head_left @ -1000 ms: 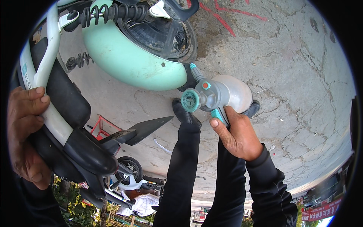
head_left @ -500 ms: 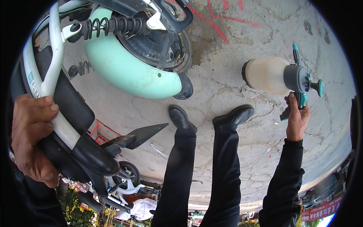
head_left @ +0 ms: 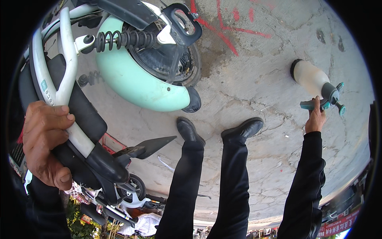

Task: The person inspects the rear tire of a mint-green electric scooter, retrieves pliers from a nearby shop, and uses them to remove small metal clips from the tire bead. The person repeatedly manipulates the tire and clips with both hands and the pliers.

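Note:
My left hand (head_left: pixel 45 139) is closed round the white tubular frame (head_left: pixel 79 137) of a scooter at the left, beside its black seat-like part (head_left: pixel 87 115). The mint green mudguard (head_left: pixel 131 87) and black wheel (head_left: pixel 163 59) lie at the upper left, with a coil shock absorber (head_left: pixel 123 40) across them. My right hand (head_left: pixel 315 117), at the right with the arm stretched out, grips the teal and dark grey handle of a translucent pump sprayer (head_left: pixel 309 77). The sprayer is tilted, its dark base toward the top of the picture.
My two feet (head_left: pixel 242 128) stand on cracked concrete (head_left: pixel 270 167) with red painted lines (head_left: pixel 223 36). Another scooter's wheel (head_left: pixel 135 187), a red metal frame (head_left: pixel 111 141) and a white sack (head_left: pixel 145 223) show at the lower left; a red banner (head_left: pixel 334 221) at the lower right.
My right hand has carried the sprayer from between my feet out to the right and away from me, turning it round. My left hand stays on the frame.

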Tool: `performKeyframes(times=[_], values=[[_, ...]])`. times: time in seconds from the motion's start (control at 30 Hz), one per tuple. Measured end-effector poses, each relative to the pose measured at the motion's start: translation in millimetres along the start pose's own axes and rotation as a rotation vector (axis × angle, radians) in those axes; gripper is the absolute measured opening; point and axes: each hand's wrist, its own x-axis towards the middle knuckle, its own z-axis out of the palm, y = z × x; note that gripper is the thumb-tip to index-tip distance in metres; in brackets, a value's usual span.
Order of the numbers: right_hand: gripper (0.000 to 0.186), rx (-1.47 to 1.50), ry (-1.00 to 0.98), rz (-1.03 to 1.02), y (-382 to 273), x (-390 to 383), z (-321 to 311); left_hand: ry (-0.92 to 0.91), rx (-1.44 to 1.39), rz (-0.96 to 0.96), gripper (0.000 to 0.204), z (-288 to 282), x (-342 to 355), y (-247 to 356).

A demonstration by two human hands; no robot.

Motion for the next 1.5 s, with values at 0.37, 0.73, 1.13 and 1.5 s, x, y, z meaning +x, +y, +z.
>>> performKeyframes(times=[0.37,0.73,1.13,1.5], values=[[0.037,-0.51,-0.455,0.124,69.1,-285.3,-71.1,0.308,-0.098,-0.01,0.031,8.6,8.0,8.7],[0.035,-0.743,-0.417,0.092,-30.5,-489.3,-207.1,0.411,-0.136,-0.338,0.035,9.3,-125.2,146.9],[0.036,-0.903,-0.724,-0.206,-100.3,-462.4,-129.0,-0.593,-0.649,-1.706,0.023,181.3,-639.7,450.0],[0.036,-1.189,-0.718,-0.618,-226.0,-441.6,-51.6,0.475,-1.025,-1.741,0.042,319.7,-553.5,546.7]])
